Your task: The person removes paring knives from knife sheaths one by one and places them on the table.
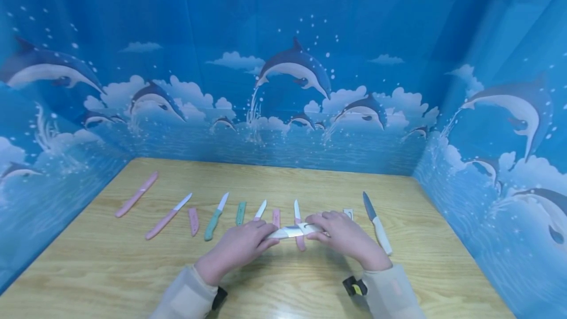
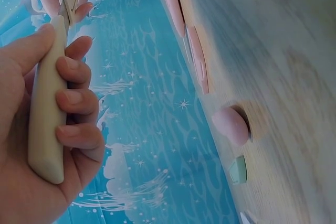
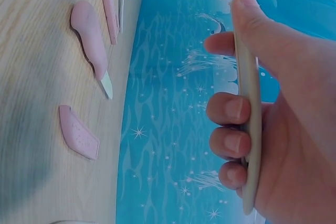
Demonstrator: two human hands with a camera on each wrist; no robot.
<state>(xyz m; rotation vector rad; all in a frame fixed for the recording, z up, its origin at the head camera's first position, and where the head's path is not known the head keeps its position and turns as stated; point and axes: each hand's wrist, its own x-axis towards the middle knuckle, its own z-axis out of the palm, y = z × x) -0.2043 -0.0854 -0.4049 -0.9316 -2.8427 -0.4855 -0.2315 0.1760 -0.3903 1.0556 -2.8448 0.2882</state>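
Observation:
Above the front middle of the table, my left hand [image 1: 241,247] grips the cream handle [image 2: 47,114] of a knife, fingers curled round it. The knife's bare blade [image 1: 292,231] shows between the two hands. My right hand [image 1: 345,238] holds a cream knife sheath [image 3: 249,108], its fingers wrapped about the length. The blade points into the mouth of this sheath; how deep the tip sits is hidden. Beneath the blade lies a pink-handled knife [image 1: 300,244] on the table.
Leftward lie a sheathed pink knife [image 1: 137,195], an unsheathed pink knife [image 1: 161,223], a pink sheath [image 1: 193,221], a green knife [image 1: 213,224] and a green sheath [image 1: 241,213]. Another pink sheath [image 1: 276,217] lies behind the hands. At right are a white sheath [image 1: 349,212] and a cream-handled knife [image 1: 381,235].

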